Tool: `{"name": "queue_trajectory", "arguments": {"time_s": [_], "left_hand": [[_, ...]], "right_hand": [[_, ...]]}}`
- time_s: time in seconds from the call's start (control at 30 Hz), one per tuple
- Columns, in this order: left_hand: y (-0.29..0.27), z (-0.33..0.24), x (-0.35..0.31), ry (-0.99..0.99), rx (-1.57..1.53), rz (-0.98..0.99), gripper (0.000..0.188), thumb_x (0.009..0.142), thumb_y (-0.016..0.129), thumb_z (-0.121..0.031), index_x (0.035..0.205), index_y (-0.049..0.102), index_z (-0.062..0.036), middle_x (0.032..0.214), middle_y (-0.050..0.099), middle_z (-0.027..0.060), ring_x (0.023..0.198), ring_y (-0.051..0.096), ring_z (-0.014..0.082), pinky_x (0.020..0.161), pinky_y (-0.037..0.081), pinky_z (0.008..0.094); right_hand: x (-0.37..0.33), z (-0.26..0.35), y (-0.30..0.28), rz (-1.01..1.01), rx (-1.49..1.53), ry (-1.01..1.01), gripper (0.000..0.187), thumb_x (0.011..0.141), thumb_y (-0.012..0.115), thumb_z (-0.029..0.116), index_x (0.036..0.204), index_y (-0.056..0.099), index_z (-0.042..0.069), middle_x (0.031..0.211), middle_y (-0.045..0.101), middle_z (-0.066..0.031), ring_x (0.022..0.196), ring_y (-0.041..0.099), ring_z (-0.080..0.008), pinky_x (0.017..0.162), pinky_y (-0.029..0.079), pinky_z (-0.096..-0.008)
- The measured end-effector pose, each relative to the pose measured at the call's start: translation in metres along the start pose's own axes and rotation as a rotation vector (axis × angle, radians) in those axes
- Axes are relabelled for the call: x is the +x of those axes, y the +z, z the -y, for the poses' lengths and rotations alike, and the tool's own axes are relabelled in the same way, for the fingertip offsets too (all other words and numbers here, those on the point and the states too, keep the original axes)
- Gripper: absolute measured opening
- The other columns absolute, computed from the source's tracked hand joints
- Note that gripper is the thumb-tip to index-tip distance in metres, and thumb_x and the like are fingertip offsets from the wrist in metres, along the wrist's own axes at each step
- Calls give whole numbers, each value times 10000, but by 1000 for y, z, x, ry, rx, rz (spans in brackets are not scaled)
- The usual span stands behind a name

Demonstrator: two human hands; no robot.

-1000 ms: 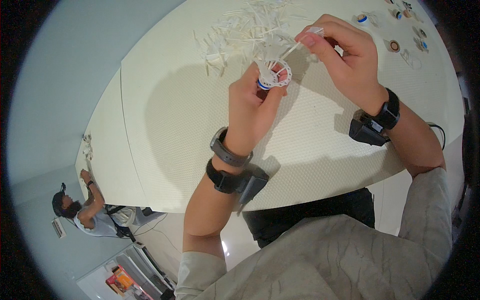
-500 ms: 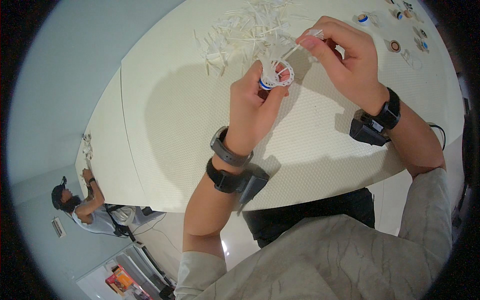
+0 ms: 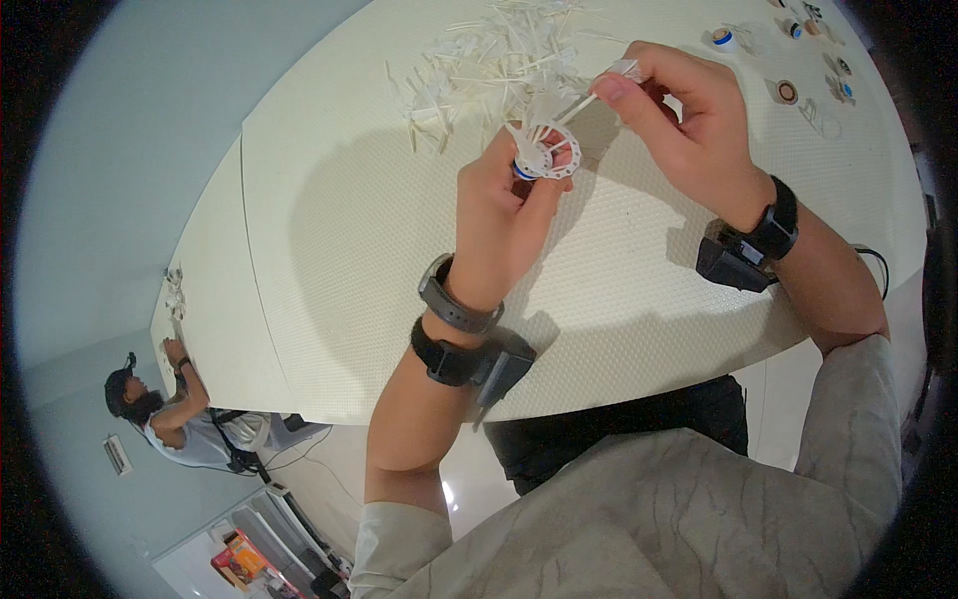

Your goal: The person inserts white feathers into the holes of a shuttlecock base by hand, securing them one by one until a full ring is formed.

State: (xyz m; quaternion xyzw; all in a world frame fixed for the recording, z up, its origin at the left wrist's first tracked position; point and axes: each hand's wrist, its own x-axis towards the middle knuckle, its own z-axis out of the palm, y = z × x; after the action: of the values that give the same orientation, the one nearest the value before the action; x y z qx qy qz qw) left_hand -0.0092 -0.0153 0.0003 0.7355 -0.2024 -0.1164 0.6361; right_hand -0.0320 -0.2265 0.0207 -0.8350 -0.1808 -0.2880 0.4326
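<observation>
My left hand (image 3: 499, 220) is closed around a white round piece with a ring of small holes (image 3: 572, 168); a blue band shows at its base. A few thin white sticks stand in this piece. Between thumb and fingertips, my right hand (image 3: 704, 130) pinches another white stick (image 3: 579, 107), which slants down toward the ring. A crumpled whitish tip (image 3: 626, 68) shows above the right fingers. Whether the stick's lower end touches the ring I cannot tell.
Beyond my left hand lies a loose pile of white sticks and strips (image 3: 499, 65). At the far right are a blue-and-white cap-like piece (image 3: 722, 37), a brown round piece (image 3: 787, 92) and other small parts. Another person (image 3: 175, 414) works at the table's left end.
My left hand and the round piece have shifted slightly left. The right hand has dropped a little, still pinching the stick.
</observation>
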Motion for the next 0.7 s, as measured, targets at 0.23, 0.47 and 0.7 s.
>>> {"name": "queue_trajectory", "arguments": {"time_s": [0.23, 0.47, 0.7], "left_hand": [[-2, -1, 0, -32, 29, 3, 133, 900, 731, -82, 988, 672, -1, 778, 687, 42, 625, 581, 72, 541, 455, 229], [-3, -1, 0, -33, 32, 36, 132, 903, 721, -72, 1000, 659, -10, 810, 686, 38, 637, 578, 71, 549, 452, 224], [-4, -2, 1, -47, 5, 61, 118, 910, 706, -57, 1006, 654, -14, 812, 678, 31, 646, 566, 70, 554, 447, 227]], "right_hand": [[1, 2, 6, -36, 87, 65, 236, 930, 722, 213, 828, 665, 9, 606, 513, -37, 519, 428, -91, 491, 346, -263], [0, 4, 8, -17, 56, -11, 178, 920, 709, 175, 854, 671, 15, 646, 551, -85, 521, 459, -155, 494, 364, -289], [3, 10, 5, 42, -29, -70, 158, 903, 716, 173, 863, 680, 25, 694, 600, -123, 553, 529, -247, 521, 416, -330]]}}
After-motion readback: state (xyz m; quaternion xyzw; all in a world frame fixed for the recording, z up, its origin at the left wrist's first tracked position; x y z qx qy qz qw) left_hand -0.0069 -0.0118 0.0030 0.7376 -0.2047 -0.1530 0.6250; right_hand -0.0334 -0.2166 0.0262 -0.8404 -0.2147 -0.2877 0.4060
